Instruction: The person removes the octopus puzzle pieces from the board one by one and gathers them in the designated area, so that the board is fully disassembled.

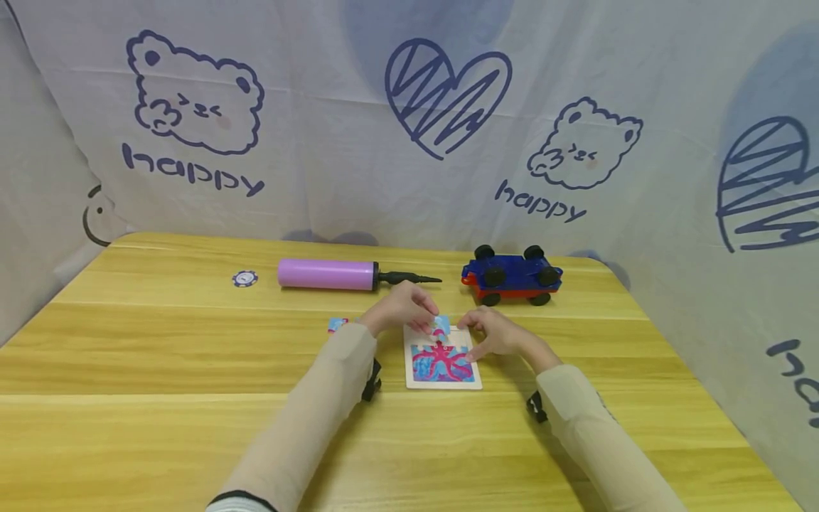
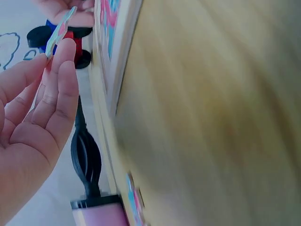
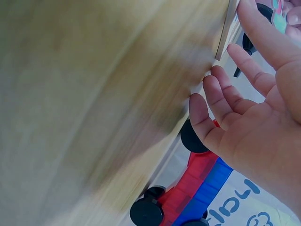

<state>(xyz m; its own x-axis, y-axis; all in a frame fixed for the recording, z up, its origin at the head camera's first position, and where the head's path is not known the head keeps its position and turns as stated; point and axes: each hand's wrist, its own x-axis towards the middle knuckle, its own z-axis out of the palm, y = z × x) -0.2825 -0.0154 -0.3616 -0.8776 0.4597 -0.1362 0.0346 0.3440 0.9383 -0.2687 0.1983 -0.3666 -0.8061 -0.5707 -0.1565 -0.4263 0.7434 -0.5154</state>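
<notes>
My left hand point(image 1: 402, 307) pinches a thin jigsaw piece point(image 2: 60, 32) between thumb and fingertips, held up over the top part of a square puzzle board point(image 1: 443, 386). The piece shows blue and pink in the head view. A pink octopus picture point(image 1: 441, 364) fills the lower part of the board, and the pale backing shows above it. My right hand point(image 1: 495, 333) is at the board's right side, thumb and fingers spread and loosely bent, fingertips right at its edge. Another loose jigsaw piece point(image 1: 337, 325) lies left of the board, partly behind the left sleeve.
Behind the hands lies a purple hand pump point(image 1: 328, 274) with a black nozzle. An upside-down blue and red toy car point(image 1: 512, 277) is at the back right. A poker chip point(image 1: 245, 278) lies left of the pump. A printed cloth point(image 1: 345, 178) hangs behind the table.
</notes>
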